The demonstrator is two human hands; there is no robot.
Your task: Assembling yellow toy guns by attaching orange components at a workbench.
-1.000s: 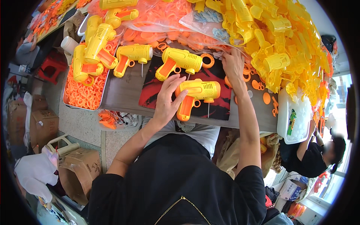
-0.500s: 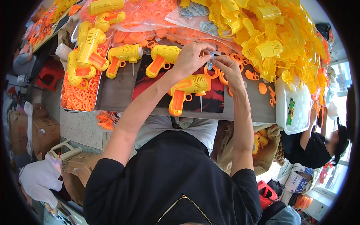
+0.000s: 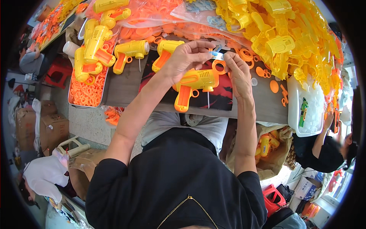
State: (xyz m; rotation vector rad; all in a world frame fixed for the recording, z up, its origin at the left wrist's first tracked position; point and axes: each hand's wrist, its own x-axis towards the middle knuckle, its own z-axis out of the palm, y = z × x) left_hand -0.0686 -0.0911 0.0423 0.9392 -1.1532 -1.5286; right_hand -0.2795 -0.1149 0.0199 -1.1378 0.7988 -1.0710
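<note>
Toy gun (image 3: pixel 194 84): yellow body, orange handle, flat.

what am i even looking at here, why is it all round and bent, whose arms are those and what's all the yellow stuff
There is no machine here. A person wears a wide fisheye camera on the head, looking down, which is why the picture is round and straight edges bend. The black top and the two forearms coming up from below are that person's own.

The left hand and right hand meet over the table and pinch a small pale piece between the fingertips; it is too small to tell what it is. Just below them lies a yellow toy gun with an orange grip on a dark red mat.

More such toy guns lie to the left, some on a tray of orange rings. A big heap of yellow plastic parts fills the right. Other people work at the edges.
</note>
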